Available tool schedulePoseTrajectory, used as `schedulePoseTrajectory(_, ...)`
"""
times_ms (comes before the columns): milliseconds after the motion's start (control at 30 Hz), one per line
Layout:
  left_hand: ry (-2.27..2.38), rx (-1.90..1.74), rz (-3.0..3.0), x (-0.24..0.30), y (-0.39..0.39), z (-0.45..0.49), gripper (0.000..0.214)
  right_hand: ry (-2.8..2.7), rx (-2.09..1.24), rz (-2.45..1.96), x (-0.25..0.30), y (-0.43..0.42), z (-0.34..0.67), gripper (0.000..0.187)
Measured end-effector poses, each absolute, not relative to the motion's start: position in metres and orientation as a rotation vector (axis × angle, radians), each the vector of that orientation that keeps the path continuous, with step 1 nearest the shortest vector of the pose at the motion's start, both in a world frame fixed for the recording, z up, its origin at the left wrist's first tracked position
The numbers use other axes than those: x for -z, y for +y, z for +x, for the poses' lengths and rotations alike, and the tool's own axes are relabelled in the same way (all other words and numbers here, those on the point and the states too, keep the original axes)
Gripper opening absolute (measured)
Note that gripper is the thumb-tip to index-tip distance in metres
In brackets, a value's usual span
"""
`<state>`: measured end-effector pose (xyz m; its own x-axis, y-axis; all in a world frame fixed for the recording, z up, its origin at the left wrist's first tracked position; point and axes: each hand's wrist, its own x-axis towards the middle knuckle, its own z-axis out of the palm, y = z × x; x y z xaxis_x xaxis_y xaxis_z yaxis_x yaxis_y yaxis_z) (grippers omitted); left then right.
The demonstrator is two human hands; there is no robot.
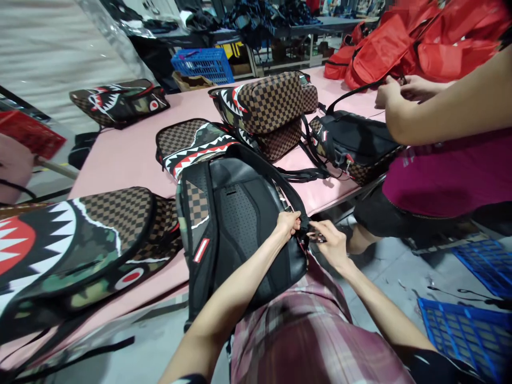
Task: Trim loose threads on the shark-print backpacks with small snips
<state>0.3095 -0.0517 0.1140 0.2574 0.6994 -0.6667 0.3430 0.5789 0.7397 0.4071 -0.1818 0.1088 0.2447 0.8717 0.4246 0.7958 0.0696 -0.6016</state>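
Note:
A black-backed backpack (240,213) with checkered and camouflage side panels leans at the table edge, against my lap, its padded back facing up. My left hand (288,224) is closed on the black shoulder strap (294,194) near its lower end at the bag's right edge. Just right of it, my right hand (333,244) is closed around a small dark metal tool (317,236), held close to the strap end. The tool's kind is too small to make out, and the strap's very end is partly hidden by my fingers.
More checkered, shark-print backpacks lie on the pink table (120,154), one large bag (100,240) close on the left. At right, a co-worker's hands (394,93) handle another backpack (352,141). Red bags (384,50) are piled behind; blue crates (468,336) stand on the floor.

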Motion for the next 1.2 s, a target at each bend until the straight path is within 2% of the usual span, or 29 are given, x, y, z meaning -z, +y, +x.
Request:
schedulePoseTrajectory(100,1.372,-0.254,0.975,-0.114,-0.051,0.310,0.023,-1.511,0.057,-1.915,-0.113,-0.182,0.410,0.046)
schedulePoseTrajectory(233,1.383,-0.203,0.966,-0.114,-0.048,0.309,0.024,-1.594,0.177,-1.885,-0.110,-0.186,0.417,0.026)
schedulePoseTrajectory(300,1.385,-0.183,0.968,-0.114,-0.047,0.308,0.024,-1.624,0.218,-1.812,-0.107,-0.190,0.420,0.022)
schedulePoseTrajectory(933,1.390,-0.140,0.992,-0.120,-0.046,0.309,0.028,-1.929,0.496,-1.672,-0.103,-0.176,0.417,0.019)
schedulePoseTrajectory(1067,1.398,-0.134,0.991,-0.118,-0.045,0.310,0.027,-1.924,0.468,-1.674,-0.102,-0.175,0.417,0.017)
schedulePoseTrajectory(1200,1.406,-0.130,0.989,-0.116,-0.045,0.310,0.027,-1.574,0.209,-1.684,-0.103,-0.176,0.415,0.019)
